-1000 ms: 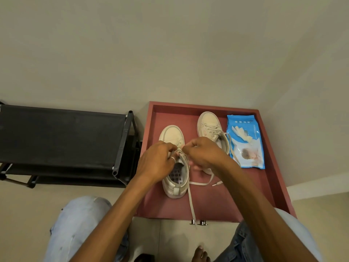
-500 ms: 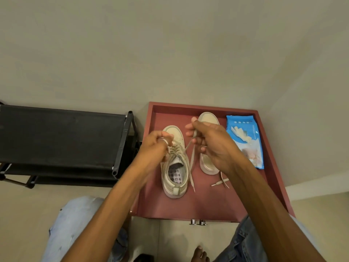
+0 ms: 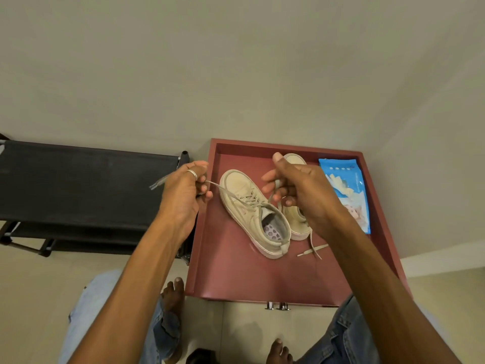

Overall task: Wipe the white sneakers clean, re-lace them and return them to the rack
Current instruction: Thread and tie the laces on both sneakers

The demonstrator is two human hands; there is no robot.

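Two off-white sneakers lie in a red tray [image 3: 231,274]. The left sneaker [image 3: 252,214] is tilted, toe toward the far left, its lace threaded through the eyelets. My left hand [image 3: 183,190] pinches one lace end [image 3: 217,186] and holds it taut out to the left, past the tray's edge. My right hand [image 3: 301,193] grips the other lace end above the right sneaker [image 3: 296,222], which it mostly hides. That sneaker's loose lace [image 3: 312,249] trails on the tray floor.
A blue wet-wipe pack [image 3: 349,195] lies along the tray's right side. A black shoe rack [image 3: 86,185] stands left of the tray against the wall. My jeans-clad knees and bare feet [image 3: 173,292] are at the tray's near edge.
Both hands have moved apart and up, drawing the left sneaker's lace ends tight. The sneaker has swung, its toe turning left and its heel right.
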